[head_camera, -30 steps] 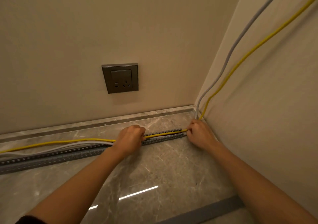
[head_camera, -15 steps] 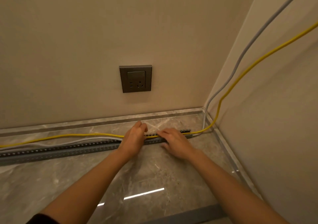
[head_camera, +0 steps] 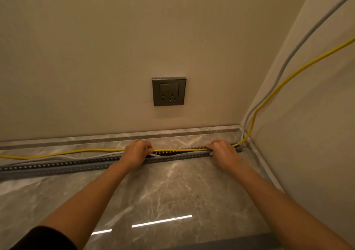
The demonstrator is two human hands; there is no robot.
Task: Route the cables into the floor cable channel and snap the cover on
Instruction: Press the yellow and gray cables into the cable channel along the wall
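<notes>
A grey slotted cable channel lies on the marble floor along the back wall, open on top. A yellow cable and a grey cable come down the right wall corner and run left along the channel. My left hand is closed around both cables over the channel's middle. My right hand presses on the cables near the channel's right end. Between my hands the yellow cable sits along the channel's top and the grey cable dips into it. Left of my left hand both cables lie on the floor behind the channel.
A dark wall socket sits on the back wall above my hands. A grey strip, maybe the channel cover, lies on the floor at the bottom edge. The right wall stands close beside my right arm.
My right hand has moved back to the right, toward the channel's corner end, and grips the cables there. My left hand has closed on the cables. The view shifted left.
</notes>
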